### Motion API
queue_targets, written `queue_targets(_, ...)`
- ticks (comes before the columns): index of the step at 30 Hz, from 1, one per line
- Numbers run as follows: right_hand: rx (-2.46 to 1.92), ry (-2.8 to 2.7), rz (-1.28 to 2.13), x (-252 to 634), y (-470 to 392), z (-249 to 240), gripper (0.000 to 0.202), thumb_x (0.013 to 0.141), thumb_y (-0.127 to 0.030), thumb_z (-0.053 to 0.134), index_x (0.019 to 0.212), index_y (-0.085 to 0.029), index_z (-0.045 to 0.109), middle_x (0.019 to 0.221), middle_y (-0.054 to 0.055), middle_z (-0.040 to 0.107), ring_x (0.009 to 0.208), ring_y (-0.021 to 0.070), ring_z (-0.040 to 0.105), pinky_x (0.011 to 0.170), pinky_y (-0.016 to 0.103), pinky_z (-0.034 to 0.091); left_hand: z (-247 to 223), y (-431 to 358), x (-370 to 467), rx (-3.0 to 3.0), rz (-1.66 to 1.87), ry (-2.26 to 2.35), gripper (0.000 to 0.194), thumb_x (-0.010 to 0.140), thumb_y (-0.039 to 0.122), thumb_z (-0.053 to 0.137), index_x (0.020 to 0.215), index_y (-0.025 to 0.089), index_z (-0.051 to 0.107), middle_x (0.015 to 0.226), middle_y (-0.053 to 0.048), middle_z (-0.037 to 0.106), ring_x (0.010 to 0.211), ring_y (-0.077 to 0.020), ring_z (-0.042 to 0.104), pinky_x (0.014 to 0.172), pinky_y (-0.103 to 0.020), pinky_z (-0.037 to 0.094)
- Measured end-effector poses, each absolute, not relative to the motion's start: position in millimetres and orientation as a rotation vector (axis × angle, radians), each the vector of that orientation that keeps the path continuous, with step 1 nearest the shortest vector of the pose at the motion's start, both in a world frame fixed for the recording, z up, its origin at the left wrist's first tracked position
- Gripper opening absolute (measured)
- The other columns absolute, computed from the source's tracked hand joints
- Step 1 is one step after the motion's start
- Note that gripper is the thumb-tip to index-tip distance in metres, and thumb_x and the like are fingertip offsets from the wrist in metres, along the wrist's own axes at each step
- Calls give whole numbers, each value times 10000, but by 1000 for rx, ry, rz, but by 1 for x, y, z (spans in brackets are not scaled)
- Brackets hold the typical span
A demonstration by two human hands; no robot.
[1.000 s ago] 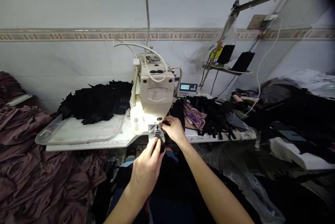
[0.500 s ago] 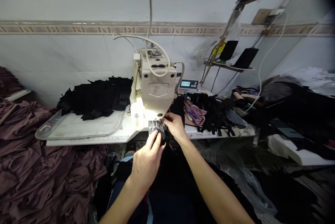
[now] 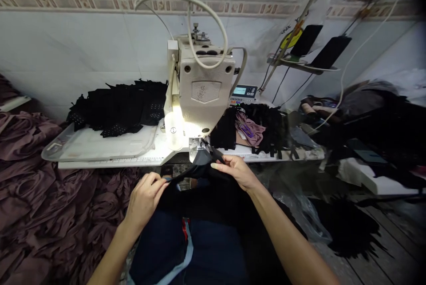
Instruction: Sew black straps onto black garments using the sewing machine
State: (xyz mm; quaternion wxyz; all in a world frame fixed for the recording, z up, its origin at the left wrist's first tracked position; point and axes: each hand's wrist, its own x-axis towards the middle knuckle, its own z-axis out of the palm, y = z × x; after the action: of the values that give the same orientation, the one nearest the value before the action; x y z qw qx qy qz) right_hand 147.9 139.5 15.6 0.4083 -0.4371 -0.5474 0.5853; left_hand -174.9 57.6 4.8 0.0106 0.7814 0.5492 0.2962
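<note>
A sewing machine [image 3: 203, 94] stands ahead of me with its lamp lit over the needle area. Black fabric [image 3: 199, 167] runs from under the presser foot [image 3: 200, 144] down towards my lap. My left hand [image 3: 148, 194] pinches an edge of this fabric, left of and below the needle. On the other side, my right hand [image 3: 238, 170] grips the fabric and a narrow black strip close to the machine bed, thumb on top. The needle tip itself is too small to make out.
Black cut pieces [image 3: 116, 109] lie on a clear plastic tray [image 3: 100, 152] at the left. Mauve fabric [image 3: 60, 205] is heaped beside the table. Right of the machine are a control panel [image 3: 244, 93], black pieces [image 3: 273, 129] and thread cones [image 3: 331, 54]. A phone [image 3: 366, 152] lies farther right.
My left hand has moved left and away from the presser foot, stretching the fabric out. My right hand has come down and right from beside the needle. The camera view has tilted downward.
</note>
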Motion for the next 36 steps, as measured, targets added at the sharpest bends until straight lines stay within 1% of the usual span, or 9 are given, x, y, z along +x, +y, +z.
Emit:
queue_targets(3, -1037, -1305, 1527, 137, 130, 22, 430, 804, -580, 885, 805, -194, 694, 734, -25, 640, 664, 149, 578, 639, 260, 459, -5, 61, -165, 2329, 970, 1962, 304, 1064, 340, 552, 987, 211, 815, 856, -86, 727, 816, -251, 695, 762, -337, 513)
queue_targets(8, -1119, -1417, 1325, 130, 102, 31, 469, 876, -541, 839, 663, -205, 591, 636, -55, 478, 581, 118, 422, 540, 254, 332, -18, 73, -152, 2043, 1143, 2005, 301, 1049, 291, 567, 1168, 190, 824, 879, -104, 815, 679, -213, 736, 627, -281, 517)
queue_targets(11, -1041, -1748, 1531, 146, 90, 42, 409, 851, -512, 874, 676, -192, 690, 657, -37, 575, 624, 139, 512, 583, 261, 385, -17, 78, -145, 1953, 1233, 1890, 353, 1064, 295, 520, 1247, 182, 799, 1107, -121, 841, 894, -220, 809, 737, -277, 611)
queue_targets(14, -926, -2026, 1809, 163, 87, 46, 328, 709, -479, 982, 841, -213, 843, 813, 3, 757, 765, 206, 670, 697, 282, 496, -12, 71, -131, 1889, 1294, 1748, 378, 1071, 339, 509, 1258, 171, 791, 1255, -124, 812, 1104, -231, 797, 858, -299, 652)
queue_targets(20, -1202, -1632, 1337, 151, 90, 25, 349, 951, -545, 733, 884, -226, 857, 874, 60, 789, 780, 215, 695, 687, 300, 510, -2, 38, -93, 1472, 1259, 1287, 265, 985, 409, 707, 959, 184, 844, 1065, -105, 823, 969, -237, 794, 812, -302, 650)
queue_targets(23, -1155, -1681, 1215, 134, 85, 16, 247, 891, -469, 827, 997, -252, 876, 1003, 63, 799, 854, 223, 706, 718, 304, 502, 0, 27, -78, 1448, 1165, 1165, 250, 990, 400, 711, 926, 192, 836, 1056, -102, 811, 920, -223, 774, 775, -289, 631)
queue_targets(29, -1080, -1599, 1437, 124, 80, 13, 281, 906, -492, 820, 882, -215, 862, 819, 35, 785, 740, 196, 678, 672, 287, 492, 10, 23, -69, 1641, 1077, 1147, 224, 1006, 344, 691, 894, 192, 812, 925, -75, 794, 779, -179, 725, 671, -246, 574)
queue_targets(32, -1157, -1535, 1427, 128, 82, 12, 363, 892, -551, 819, 825, -194, 828, 744, 25, 761, 678, 184, 654, 645, 281, 484, 17, 24, -71, 1701, 1131, 1149, 197, 1018, 304, 676, 906, 205, 805, 966, -75, 800, 850, -194, 749, 765, -275, 600)
queue_targets(36, -1085, -1565, 1454, 131, 81, 12, 380, 936, -559, 766, 814, -209, 846, 813, 34, 785, 777, 210, 694, 725, 297, 518, 20, 25, -71, 1761, 1144, 1127, 173, 1019, 300, 674, 957, 221, 815, 1007, -90, 812, 927, -229, 771, 840, -332, 631)
